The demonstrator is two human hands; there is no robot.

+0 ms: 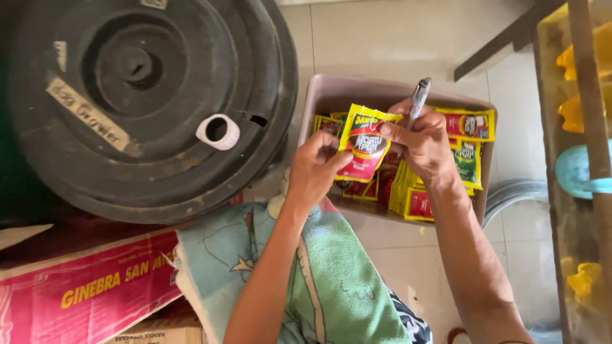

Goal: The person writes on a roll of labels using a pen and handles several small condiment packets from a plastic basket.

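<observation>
1. Centrally, just above the middle of the frame, both hands meet on one red and yellow sachet (364,143), held upright over a box.
2. The left hand (313,171) pinches the sachet's lower left edge, fingers curled narrow around it.
3. The right hand (422,145) grips the sachet's upper right corner with thumb and forefinger; the same hand also clamps a silver-grey pen (419,99) whose tip points up toward the top of the frame.
4. The box (331,92), pale and rectangular, sits on the tiled floor (395,38) in the upper middle of the frame and holds more sachets (468,124) in red, yellow and green, some standing in a packed row at its near edge.
5. A large black round drum lid (127,108) fills the upper left, with a small white cap (218,131) near its rim.
6. A red carton (89,286) lies in the lower left.
7. A light blue and green printed cloth (331,280) spreads across the lower middle, under the left forearm.
8. A wooden rack (583,127) with yellow objects runs down the right edge.
</observation>
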